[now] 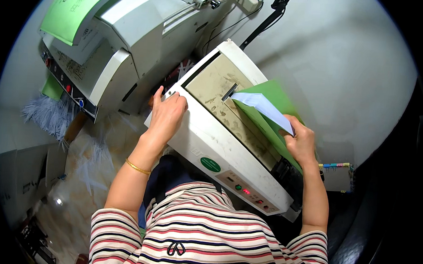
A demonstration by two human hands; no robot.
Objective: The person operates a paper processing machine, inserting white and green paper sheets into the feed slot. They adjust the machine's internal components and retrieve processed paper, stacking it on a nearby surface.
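Note:
My left hand grips the upper left edge of a white machine, fingers bent over it. The machine has a dusty beige top with a narrow dark slot, and a control panel with red lit indicators along its lower front. My right hand holds a booklet of white pages inside a green cover, over the right part of the machine. The booklet's far end lies by the slot. My right fingertips are partly hidden by the paper.
A larger grey machine with green sheets stands at upper left, heaps of shredded paper below it. A dark jointed arm and a cable are behind the white machine. A small grey object with coloured tabs sits at right.

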